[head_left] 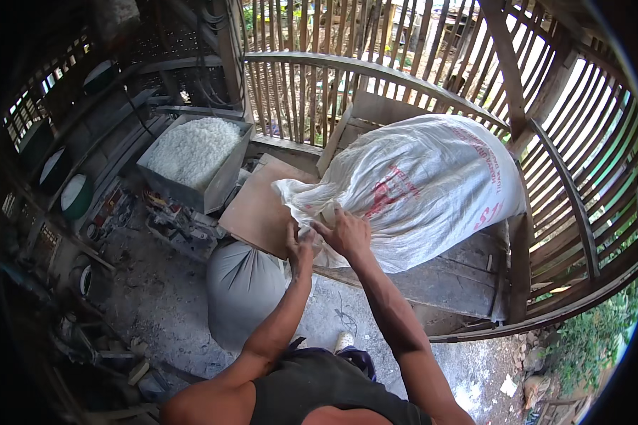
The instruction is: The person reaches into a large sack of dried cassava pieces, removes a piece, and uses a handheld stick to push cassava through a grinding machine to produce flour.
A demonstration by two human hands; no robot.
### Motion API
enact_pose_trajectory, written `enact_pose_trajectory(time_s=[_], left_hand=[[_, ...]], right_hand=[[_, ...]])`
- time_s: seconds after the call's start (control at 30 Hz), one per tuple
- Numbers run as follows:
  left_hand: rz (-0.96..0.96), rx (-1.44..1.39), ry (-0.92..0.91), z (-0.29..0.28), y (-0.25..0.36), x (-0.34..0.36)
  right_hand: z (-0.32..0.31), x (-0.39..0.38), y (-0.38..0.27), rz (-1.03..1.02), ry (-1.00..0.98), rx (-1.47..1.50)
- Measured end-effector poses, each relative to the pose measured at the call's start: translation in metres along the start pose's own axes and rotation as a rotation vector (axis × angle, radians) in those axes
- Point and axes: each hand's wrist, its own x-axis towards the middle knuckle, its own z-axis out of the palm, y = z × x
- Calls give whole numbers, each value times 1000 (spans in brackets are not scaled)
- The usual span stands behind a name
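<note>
A big, full white woven sack point(439, 184) with red print lies on its side on a wooden bench point(446, 280). Its gathered mouth points left, toward a brown board point(262, 202). My right hand point(349, 232) is closed on the bunched cloth at the sack's neck. Just left of it, my left hand point(300, 244) grips the loose lower edge of the mouth. Both hands are close together, and some of the left fingertips are hidden behind the cloth. The opening's inside cannot be seen.
Left of the board stands a square metal bin point(223, 173) heaped with white flaky material point(195, 149). A stuffed grey sack point(244, 294) rests on the floor below the board. Green tubs point(76, 197) with white contents line the far left. A slatted wall point(574, 163) surrounds the bench.
</note>
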Motion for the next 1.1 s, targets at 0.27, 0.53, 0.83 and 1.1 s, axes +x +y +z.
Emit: enact_pose_trajectory(time_s=[0.27, 0.53, 0.83, 1.1], left_hand=[[131, 370, 185, -46, 26, -24], [485, 891, -653, 19, 95, -7], [689, 1373, -703, 102, 123, 84], [844, 1228, -838, 129, 115, 109]], right_hand=[[-17, 4, 49, 143, 176, 314], [-81, -78, 46, 281, 828, 1127], [-62, -166, 32, 372, 865, 760], [-57, -72, -67, 157, 345, 859]])
